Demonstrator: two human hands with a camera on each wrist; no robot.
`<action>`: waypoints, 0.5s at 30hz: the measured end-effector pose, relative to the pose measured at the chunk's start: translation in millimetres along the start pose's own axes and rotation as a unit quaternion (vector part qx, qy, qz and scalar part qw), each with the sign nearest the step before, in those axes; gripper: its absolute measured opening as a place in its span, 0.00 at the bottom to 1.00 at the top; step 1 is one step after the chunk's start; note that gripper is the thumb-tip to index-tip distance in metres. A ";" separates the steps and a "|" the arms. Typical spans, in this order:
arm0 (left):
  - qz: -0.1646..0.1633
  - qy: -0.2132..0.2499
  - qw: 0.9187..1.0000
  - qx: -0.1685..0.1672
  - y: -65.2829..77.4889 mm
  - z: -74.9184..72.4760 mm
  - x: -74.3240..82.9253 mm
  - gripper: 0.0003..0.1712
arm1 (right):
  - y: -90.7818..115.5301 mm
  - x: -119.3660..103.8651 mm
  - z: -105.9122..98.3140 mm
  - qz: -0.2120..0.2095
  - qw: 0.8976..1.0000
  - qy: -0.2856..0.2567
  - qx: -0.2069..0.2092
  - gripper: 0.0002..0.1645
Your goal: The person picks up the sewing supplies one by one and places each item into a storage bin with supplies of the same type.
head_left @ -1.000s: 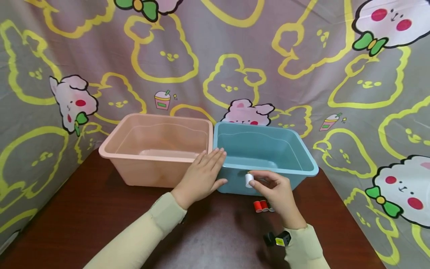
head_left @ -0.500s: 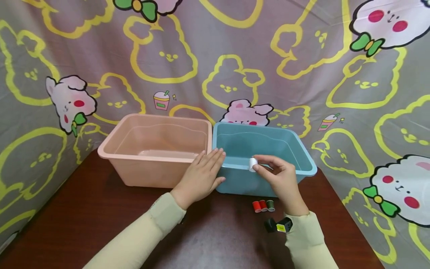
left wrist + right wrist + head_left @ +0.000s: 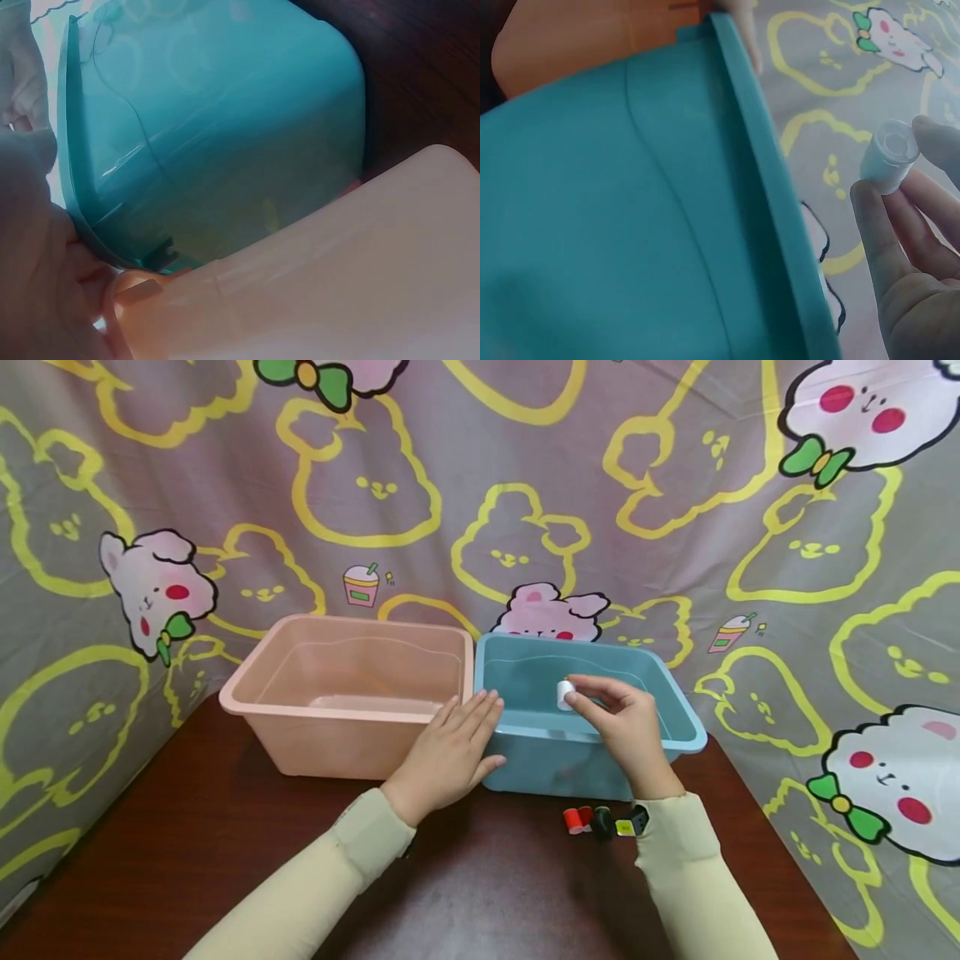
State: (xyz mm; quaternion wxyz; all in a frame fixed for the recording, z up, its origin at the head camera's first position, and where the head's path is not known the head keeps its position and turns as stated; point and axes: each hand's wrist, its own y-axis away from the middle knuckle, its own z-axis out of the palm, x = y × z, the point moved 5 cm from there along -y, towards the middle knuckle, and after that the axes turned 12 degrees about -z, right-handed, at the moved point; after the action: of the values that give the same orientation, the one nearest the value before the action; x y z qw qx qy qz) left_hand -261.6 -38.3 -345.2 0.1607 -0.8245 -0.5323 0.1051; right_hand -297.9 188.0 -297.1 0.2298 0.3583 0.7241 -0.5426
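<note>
Between thumb and fingertips my right hand [image 3: 628,722] pinches a white thread spool [image 3: 566,695], held above the opening of the blue bin [image 3: 592,737]. The right wrist view shows the same spool [image 3: 889,156] from its end, beyond the bin's rim. My left hand [image 3: 450,752], fingers straight, rests where the rims of the pink bin [image 3: 337,739] and the blue bin meet. On the table in front of the blue bin lie a red spool [image 3: 573,821] and a darker red spool [image 3: 586,815], partly hidden by the right wrist's camera.
The two bins stand side by side on a dark brown table [image 3: 187,852]. A patterned curtain [image 3: 420,460] hangs behind them and along both sides. A black wrist camera [image 3: 630,821] sits under my right wrist.
My right hand has risen and moved forward with the white spool, from the blue bin's front wall to above its opening. The wrist camera now hides the green spool. My left hand stays put.
</note>
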 end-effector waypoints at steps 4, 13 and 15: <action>-0.002 0.008 1.000 -0.007 -1.1 0.5 -0.3 0.44 | -6.7 8.5 0.1 0.015 1.000 0.007 -0.010 0.22; -0.008 0.022 0.999 -0.030 -1.2 0.0 -0.2 0.47 | -19.4 28.0 2.6 0.055 0.994 0.073 -0.061 0.28; -0.007 0.025 0.999 -0.027 -0.9 -0.7 -0.5 0.47 | -22.4 30.0 2.8 0.058 0.992 0.088 -0.072 0.28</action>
State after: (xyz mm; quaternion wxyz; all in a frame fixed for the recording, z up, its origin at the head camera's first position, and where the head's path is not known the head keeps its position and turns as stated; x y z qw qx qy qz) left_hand -262.3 -38.5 -344.2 0.1526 -0.8270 -0.5367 0.0689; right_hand -334.3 189.9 -305.7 0.2216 0.4287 0.7565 -0.4414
